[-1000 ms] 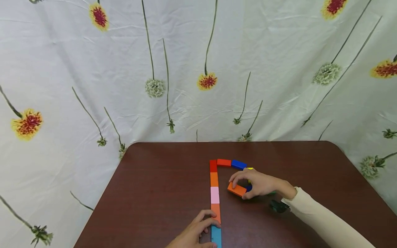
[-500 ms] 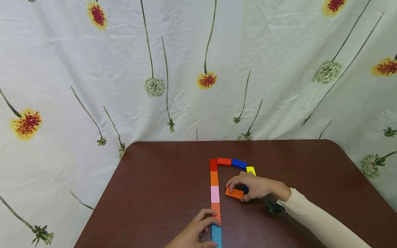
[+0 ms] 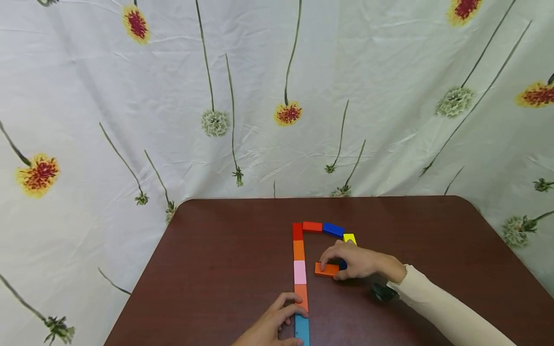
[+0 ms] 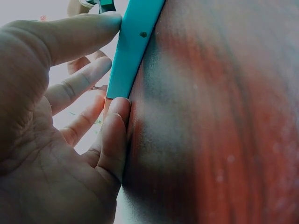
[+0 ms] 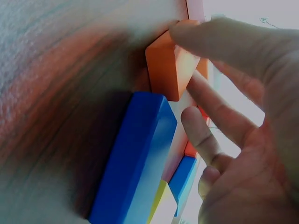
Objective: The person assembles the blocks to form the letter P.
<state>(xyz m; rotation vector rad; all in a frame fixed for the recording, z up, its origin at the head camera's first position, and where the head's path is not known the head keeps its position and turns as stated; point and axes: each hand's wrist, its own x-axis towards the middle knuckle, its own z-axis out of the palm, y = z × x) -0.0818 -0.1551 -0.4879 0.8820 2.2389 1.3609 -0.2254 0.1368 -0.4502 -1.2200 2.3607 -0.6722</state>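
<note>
On the table, my right hand (image 3: 359, 262) pinches an orange block (image 3: 326, 269) between thumb and fingertips. In the right wrist view the orange block (image 5: 163, 70) has its end close to a dark blue block (image 5: 133, 158); the hand mostly hides that blue one from the head. My left hand (image 3: 274, 321) rests beside a straight row of blocks, fingertips lying on the salmon block (image 3: 301, 291) and its joint with a light blue block (image 3: 302, 329). In the left wrist view, the thumb touches the light blue block (image 4: 133, 51).
The row continues away through a pink block (image 3: 299, 272), an orange one (image 3: 298, 250) and a red one (image 3: 297, 231). From its far end a red block (image 3: 312, 226), a blue block (image 3: 333, 229) and a yellow block (image 3: 349, 238) curve right. A floral cloth (image 3: 259, 154) hangs behind the table.
My right hand has shifted slightly left and toward me with the orange block, which has turned from slanted to nearly crosswise. The yellow block shows more. My left hand has stayed put.
</note>
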